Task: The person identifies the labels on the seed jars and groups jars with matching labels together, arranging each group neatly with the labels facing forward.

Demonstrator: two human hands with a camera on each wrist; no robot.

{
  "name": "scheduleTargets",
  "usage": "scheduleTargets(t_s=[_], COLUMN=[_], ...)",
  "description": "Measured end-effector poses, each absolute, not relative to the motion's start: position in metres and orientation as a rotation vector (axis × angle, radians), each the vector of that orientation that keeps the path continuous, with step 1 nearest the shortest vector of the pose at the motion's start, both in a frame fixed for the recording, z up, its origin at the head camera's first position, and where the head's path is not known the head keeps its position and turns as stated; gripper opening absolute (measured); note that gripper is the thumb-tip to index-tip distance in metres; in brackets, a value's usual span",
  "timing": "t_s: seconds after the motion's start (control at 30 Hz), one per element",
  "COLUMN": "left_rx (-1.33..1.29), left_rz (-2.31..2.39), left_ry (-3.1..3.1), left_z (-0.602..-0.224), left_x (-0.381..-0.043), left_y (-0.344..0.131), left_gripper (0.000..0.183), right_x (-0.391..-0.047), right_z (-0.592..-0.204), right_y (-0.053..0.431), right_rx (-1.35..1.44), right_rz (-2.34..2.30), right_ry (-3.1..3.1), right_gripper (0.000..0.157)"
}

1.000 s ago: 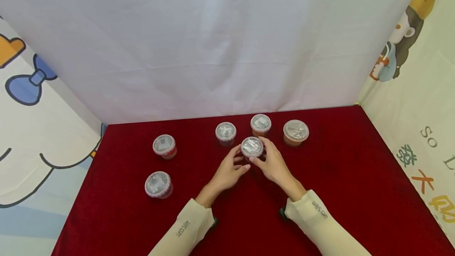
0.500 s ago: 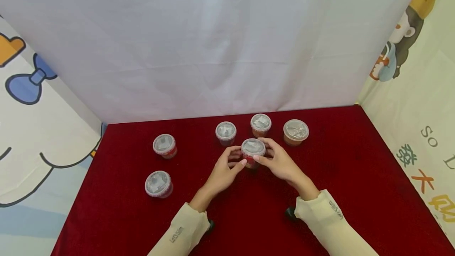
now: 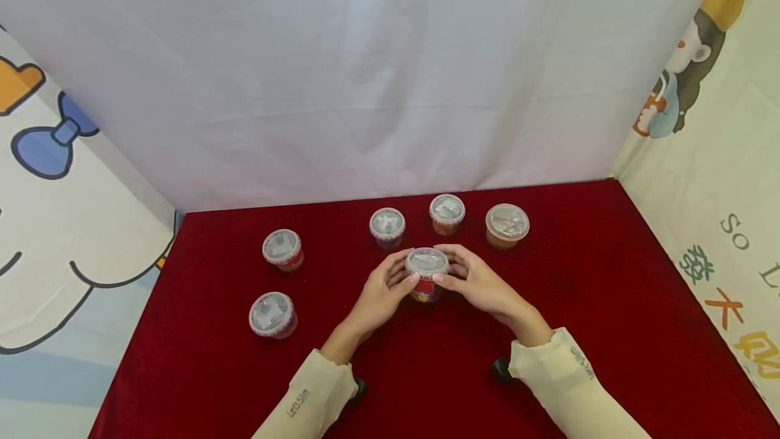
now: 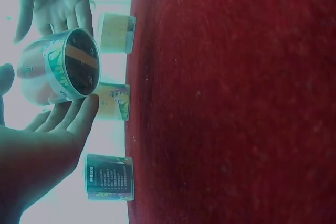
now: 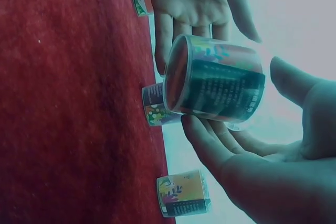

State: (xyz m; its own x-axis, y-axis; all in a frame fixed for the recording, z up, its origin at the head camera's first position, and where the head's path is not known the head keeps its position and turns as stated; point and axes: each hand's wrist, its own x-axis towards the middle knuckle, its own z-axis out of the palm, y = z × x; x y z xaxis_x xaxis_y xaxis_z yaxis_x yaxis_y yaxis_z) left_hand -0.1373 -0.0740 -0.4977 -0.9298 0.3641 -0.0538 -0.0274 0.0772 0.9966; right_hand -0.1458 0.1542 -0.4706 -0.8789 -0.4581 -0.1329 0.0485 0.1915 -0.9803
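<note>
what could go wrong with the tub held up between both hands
The held tub might slip and drop onto the red cloth: the left hand and right hand hold only its sides, with nothing under its base. If pushed farther from the person, it could bump the tubs standing beyond it.

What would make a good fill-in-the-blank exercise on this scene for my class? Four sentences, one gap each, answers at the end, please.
1. The left hand and right hand hold one cup between them.. while ____ other cups stand on the cloth.
2. The cloth's colour is ____.
3. The standing cup lowest in the head view is on the ____ side of the cloth.
4. The printed bow at the far left of the head view is ____.

Missing words: five; red; left; blue.
</note>
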Motion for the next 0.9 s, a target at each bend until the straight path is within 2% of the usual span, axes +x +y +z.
scheduleTargets(t_s=[0.33, 0.57, 0.9], left_rx=[0.163, 0.061, 0.178], left_rz=[2.029, 2.028, 1.913], left_ry=[2.131, 2.145, 2.064], left_z=[-0.492, -0.489, -0.484], left_x=[-0.13, -0.124, -0.128], left_y=[-0.07, -0.066, -0.077], left_gripper=[0.048, 0.046, 0.053], right_x=[-0.137, -0.133, -0.137], right_z=[-0.474, -0.477, -0.471], right_y=[0.14, 0.136, 0.143], right_rx=[-0.286, -0.332, -0.415], right_rz=[-1.783, -1.791, -1.78], right_ry=[2.133, 2.14, 2.033], right_gripper=[0.055, 0.055, 0.054])
